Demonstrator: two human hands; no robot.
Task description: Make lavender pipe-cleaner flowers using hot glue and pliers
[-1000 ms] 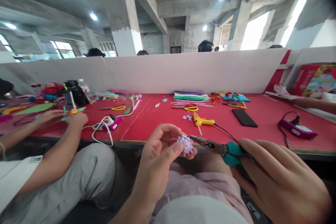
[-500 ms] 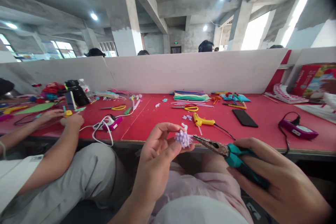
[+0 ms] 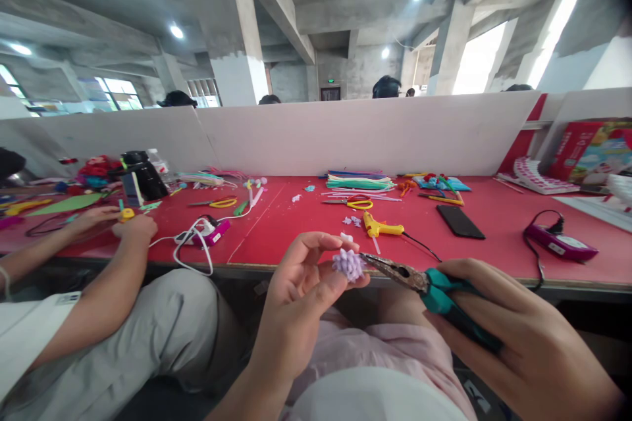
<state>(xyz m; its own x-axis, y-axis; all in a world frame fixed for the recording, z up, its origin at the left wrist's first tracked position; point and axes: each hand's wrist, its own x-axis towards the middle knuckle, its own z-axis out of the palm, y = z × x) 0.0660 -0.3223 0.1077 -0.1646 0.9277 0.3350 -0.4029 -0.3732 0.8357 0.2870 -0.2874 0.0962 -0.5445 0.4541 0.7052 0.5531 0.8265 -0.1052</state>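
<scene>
My left hand (image 3: 301,289) pinches a small lilac fuzzy flower (image 3: 348,264) between thumb and fingers, held up in front of the red table's (image 3: 296,223) near edge. My right hand (image 3: 513,335) is wrapped round the teal handles of a pair of long-nose pliers (image 3: 409,276). The pliers' tips touch the right side of the flower. Both hands hover above my lap, clothed in pink.
A yellow glue gun (image 3: 380,228), a black phone (image 3: 460,221), yellow-handled scissors (image 3: 353,202), pipe cleaners (image 3: 358,181) and a purple power strip (image 3: 560,243) lie on the table. A co-worker's arms (image 3: 99,237) work at the left. A white partition (image 3: 345,135) stands behind.
My left hand has turned the flower slightly and lifted it a little. My right hand closed tighter round the pliers' handles, with the tips staying at the flower. The co-worker's hands shifted slightly.
</scene>
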